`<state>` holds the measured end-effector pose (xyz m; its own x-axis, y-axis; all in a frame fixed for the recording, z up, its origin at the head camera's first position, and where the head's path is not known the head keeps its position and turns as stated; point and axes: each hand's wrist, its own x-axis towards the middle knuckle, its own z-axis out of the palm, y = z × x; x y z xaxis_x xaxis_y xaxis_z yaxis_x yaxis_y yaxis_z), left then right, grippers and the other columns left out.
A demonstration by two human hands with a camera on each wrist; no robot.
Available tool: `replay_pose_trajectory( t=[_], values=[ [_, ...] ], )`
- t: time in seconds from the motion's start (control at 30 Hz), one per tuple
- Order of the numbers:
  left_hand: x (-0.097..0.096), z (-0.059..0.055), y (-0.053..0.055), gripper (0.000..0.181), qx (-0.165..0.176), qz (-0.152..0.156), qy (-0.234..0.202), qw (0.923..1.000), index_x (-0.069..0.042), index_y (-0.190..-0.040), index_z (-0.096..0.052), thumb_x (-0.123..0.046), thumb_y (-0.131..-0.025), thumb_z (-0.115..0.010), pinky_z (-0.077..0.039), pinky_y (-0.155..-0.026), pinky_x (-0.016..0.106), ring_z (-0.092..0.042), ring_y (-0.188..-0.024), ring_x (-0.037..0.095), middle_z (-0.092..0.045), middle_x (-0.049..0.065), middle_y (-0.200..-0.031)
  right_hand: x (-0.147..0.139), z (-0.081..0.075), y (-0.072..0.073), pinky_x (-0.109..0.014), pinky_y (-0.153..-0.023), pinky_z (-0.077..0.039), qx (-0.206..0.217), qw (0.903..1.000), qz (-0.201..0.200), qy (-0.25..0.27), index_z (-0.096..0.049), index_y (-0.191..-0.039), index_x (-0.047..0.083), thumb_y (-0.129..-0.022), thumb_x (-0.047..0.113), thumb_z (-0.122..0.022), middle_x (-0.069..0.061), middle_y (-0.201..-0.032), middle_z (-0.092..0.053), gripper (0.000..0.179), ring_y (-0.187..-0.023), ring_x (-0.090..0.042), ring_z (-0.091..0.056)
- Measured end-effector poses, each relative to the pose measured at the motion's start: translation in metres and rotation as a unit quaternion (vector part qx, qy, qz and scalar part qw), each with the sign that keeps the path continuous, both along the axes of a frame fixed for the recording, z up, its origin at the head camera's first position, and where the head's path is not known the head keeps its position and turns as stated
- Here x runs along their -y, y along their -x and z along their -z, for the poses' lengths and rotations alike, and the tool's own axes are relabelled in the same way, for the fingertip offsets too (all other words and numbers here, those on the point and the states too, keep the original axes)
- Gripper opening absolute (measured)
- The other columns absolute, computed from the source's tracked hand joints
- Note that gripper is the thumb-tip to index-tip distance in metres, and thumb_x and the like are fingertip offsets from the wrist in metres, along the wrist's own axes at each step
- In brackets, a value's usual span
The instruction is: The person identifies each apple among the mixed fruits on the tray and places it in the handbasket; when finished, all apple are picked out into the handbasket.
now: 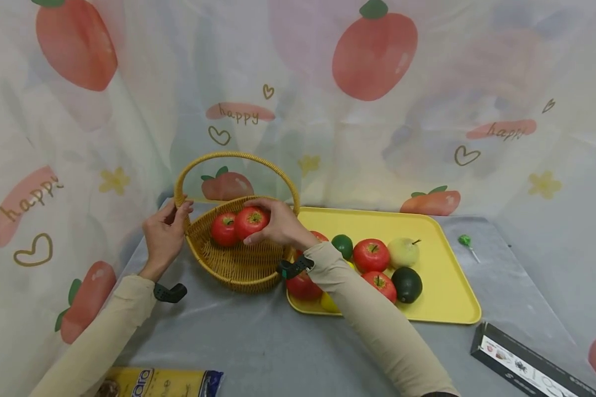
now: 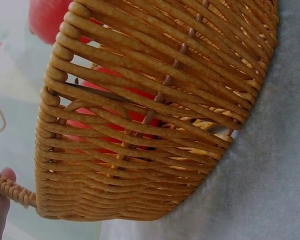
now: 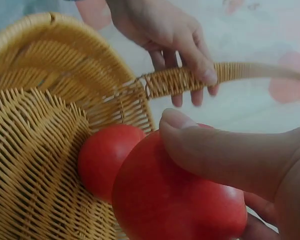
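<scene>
Red apple (image 1: 251,223) in right hand (image 1: 283,223) (over basket (image 1: 245,267)).

1 L hand (image 1: 163,236) & 1 R hand (image 1: 284,225) are showing, w/ 1 basket (image 1: 216,260) & 1 tray (image 1: 449,292). Min. 6 red apples (image 1: 250,221) are showing, some pt. hidden, + 1 pear (image 1: 402,252), 1 dk. avocado (image 1: 406,285), 1 sm. green fruit (image 1: 342,246). Yellow fruit (image 1: 329,303) is peeking out, no. unclear. 1 lollipop (image 1: 464,240), 1 box (image 1: 519,361), 1 pkt. (image 1: 174,383) are lying out.
</scene>
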<state>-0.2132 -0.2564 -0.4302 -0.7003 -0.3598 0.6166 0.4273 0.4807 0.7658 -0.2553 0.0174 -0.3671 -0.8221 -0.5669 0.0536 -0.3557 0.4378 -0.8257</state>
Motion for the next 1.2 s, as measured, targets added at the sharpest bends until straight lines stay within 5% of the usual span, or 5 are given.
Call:
replay_pose_trajectory(
  t=[0.37, 0.67, 0.87, 1.2],
  values=[
    [-0.005, -0.003, 0.001, 0.026, 0.001, -0.013, -0.006, 0.9999, 0.003, -0.127, -0.075, -0.006, -0.105, -0.066, -0.049, -0.080, 0.003, -0.068, -0.089, -0.009, -0.078, 0.027, -0.109, 0.009, 0.005, 0.016, -0.046, -0.103, -0.056, 0.029, 0.9988, 0.024, -0.033, -0.058, -0.152, 0.014, -0.075, 0.009, -0.097, -0.010, -0.146, -0.060, 0.087, -0.126, -0.030, -0.060],
    [-0.001, -0.001, 0.001, 0.026, -0.004, 0.007, -0.007, 0.9999, -0.006, -0.128, -0.078, -0.013, -0.104, -0.070, -0.051, -0.078, 0.005, -0.071, -0.090, -0.005, -0.080, 0.020, -0.109, 0.017, 0.014, 0.026, -0.045, -0.101, -0.056, 0.012, 0.9962, 0.042, -0.075, -0.061, -0.149, 0.013, -0.075, 0.008, -0.096, -0.014, -0.143, -0.062, 0.082, -0.124, -0.033, -0.062],
    [0.000, -0.001, 0.002, 0.026, -0.002, 0.004, -0.004, 1.0000, -0.005, -0.128, -0.078, -0.013, -0.104, -0.070, -0.051, -0.078, 0.005, -0.070, -0.090, -0.008, -0.080, 0.020, -0.110, 0.023, 0.022, 0.031, -0.044, -0.100, -0.057, 0.038, 0.9942, 0.054, -0.085, -0.058, -0.151, 0.009, -0.078, 0.005, -0.093, -0.016, -0.144, -0.063, 0.081, -0.125, -0.034, -0.063],
    [-0.018, -0.025, -0.015, 0.026, -0.006, 0.008, -0.017, 0.9998, 0.010, -0.126, -0.073, -0.001, -0.104, -0.066, -0.050, -0.081, 0.004, -0.068, -0.088, -0.011, -0.076, 0.032, -0.112, 0.029, 0.032, 0.042, -0.048, -0.104, -0.055, 0.059, 0.9905, 0.079, -0.096, -0.057, -0.151, 0.007, -0.078, 0.003, -0.092, -0.020, -0.145, -0.060, 0.081, -0.128, -0.038, -0.060]
  ],
)
